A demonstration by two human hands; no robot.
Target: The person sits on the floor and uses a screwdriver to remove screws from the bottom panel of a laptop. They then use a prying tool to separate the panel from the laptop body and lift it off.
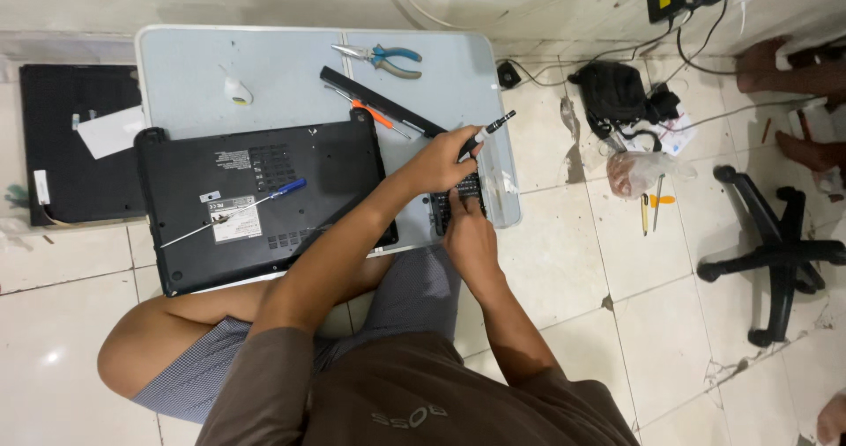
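My left hand (441, 159) reaches across the small grey table (194, 67) and grips a slim black-and-white screwdriver (492, 127), tip pointing up and right. Just below it, the fingers of my right hand (469, 234) rest on a black bit-set case (458, 201) at the table's right edge. Whether they pinch a bit is hidden. A black laptop (256, 195) lies upside down on the table to the left, with a long thin blue-handled tool (233, 210) lying on its base.
Blue-handled pliers (383, 58), a black strip (379, 100), an orange-handled tool (374, 115) and a small white object (236, 91) lie on the table. Another black laptop (75, 146) lies at left. On the tiled floor right: black bag (617, 93), plastic bag (639, 173), chair base (775, 252), another person's feet (793, 67).
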